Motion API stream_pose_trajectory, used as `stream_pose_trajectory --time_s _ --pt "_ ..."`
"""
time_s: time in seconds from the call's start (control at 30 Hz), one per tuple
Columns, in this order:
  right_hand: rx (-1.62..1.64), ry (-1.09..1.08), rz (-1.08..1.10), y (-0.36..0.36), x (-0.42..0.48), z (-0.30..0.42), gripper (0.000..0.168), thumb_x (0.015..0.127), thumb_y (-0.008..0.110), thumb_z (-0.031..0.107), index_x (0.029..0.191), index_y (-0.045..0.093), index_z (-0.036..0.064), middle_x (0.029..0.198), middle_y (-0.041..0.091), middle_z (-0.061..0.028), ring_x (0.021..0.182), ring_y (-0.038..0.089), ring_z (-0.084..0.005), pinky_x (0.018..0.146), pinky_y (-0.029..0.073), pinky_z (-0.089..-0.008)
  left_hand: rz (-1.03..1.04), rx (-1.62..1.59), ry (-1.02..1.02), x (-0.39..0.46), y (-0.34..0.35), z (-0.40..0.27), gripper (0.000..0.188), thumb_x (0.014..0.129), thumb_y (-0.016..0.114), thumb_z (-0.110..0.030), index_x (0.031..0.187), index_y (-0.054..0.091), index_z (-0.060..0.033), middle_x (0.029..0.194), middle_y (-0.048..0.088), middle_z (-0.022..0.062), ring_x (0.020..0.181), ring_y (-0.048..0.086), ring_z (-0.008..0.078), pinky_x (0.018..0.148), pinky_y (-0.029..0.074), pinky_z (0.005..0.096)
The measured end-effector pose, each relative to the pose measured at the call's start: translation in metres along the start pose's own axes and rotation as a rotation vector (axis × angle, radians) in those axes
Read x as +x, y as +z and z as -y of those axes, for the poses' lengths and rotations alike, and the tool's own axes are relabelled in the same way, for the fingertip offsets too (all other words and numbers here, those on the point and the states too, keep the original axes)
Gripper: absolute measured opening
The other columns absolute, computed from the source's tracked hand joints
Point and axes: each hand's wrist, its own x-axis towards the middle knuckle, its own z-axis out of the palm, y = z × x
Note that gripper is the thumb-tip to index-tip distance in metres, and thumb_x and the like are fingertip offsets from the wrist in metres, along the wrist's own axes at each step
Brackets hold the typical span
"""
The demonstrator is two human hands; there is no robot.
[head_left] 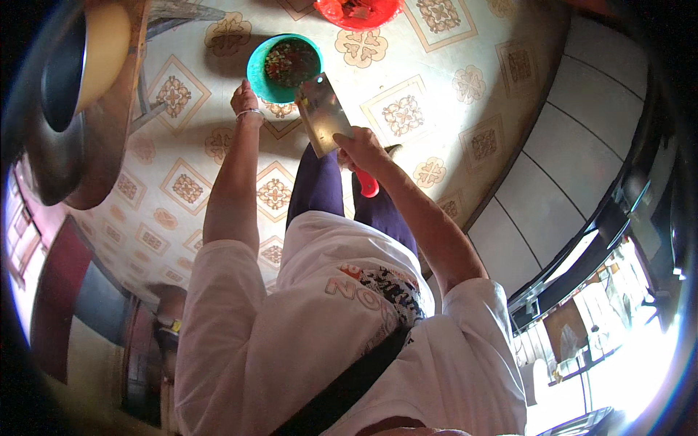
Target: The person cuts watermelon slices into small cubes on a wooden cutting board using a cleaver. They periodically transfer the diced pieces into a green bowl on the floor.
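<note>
A teal plastic bowl (257, 73) is held out in front of me, with chopped food (292, 61) in dark red and pale green pieces inside. My left hand (245, 100) has its near left rim, thumb up along the side; a bracelet circles that wrist. In my right hand (364, 150) is a cleaver (325, 117), gripped where the blade meets its red handle (367, 183). The broad blade tilts up toward the bowl, its far end overlapping the near right rim in view. Small bits of food cling to the blade's left edge.
A red plastic basin (376, 23) with reddish contents sits farther ahead. To my left, a wooden table (117, 158) carries a tan pot (106, 49). A counter faced with white tiles (567, 141) curves along my right. Patterned flooring (275, 192) lies below.
</note>
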Motion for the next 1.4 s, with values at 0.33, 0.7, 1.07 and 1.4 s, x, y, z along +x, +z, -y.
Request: stream_pose_trajectory --time_s 0.33,0.7,1.07,1.4 --pt "0.212 -0.259 -0.056 -0.065 -0.096 -0.062 0.031 0.097 0.069 0.029 0.087 0.059 0.002 0.062 0.054 -0.0001 0.048 0.048 -0.0085 0.042 0.040 -0.0277 0.358 -0.296 0.000 -0.123 -0.013 -0.038 0.028 0.095 0.063 -0.029 0.102 0.071 -0.0033 0.086 0.074 0.0111 0.074 0.070 0.0171 0.065 0.055 0.0288" --pt "0.707 -0.483 -0.395 -0.178 -0.292 -0.270 0.033 0.095 0.072 0.033 0.083 0.053 0.008 0.064 0.049 0.0034 0.049 0.043 -0.0047 0.043 0.037 -0.0229 0.904 0.461 1.275 -0.537 0.030 -0.230 0.025 0.096 0.062 -0.023 0.091 0.067 0.0009 0.084 0.068 0.0178 0.077 0.065 0.0360 0.070 0.051 0.0419" --pt "1.231 -0.562 -1.112 -0.248 -0.479 -0.497 0.024 0.099 0.065 0.031 0.092 0.053 0.011 0.070 0.050 0.0032 0.049 0.041 -0.0056 0.044 0.037 -0.0245 0.860 -0.614 2.707 -0.944 -0.017 -0.337 0.023 0.095 0.051 0.000 0.117 0.054 0.0060 0.103 0.063 0.0252 0.090 0.065 0.0366 0.078 0.058 0.0486" --pt "1.504 -0.708 -1.325 -0.323 -0.542 -0.532 0.021 0.100 0.065 0.028 0.095 0.055 0.011 0.070 0.052 0.0022 0.048 0.041 -0.0053 0.043 0.038 -0.0233 0.051 -0.913 2.933 -0.994 -0.031 -0.401 0.032 0.098 0.033 -0.005 0.119 0.047 0.0144 0.090 0.061 0.0270 0.078 0.068 0.0392 0.070 0.062 0.0501"
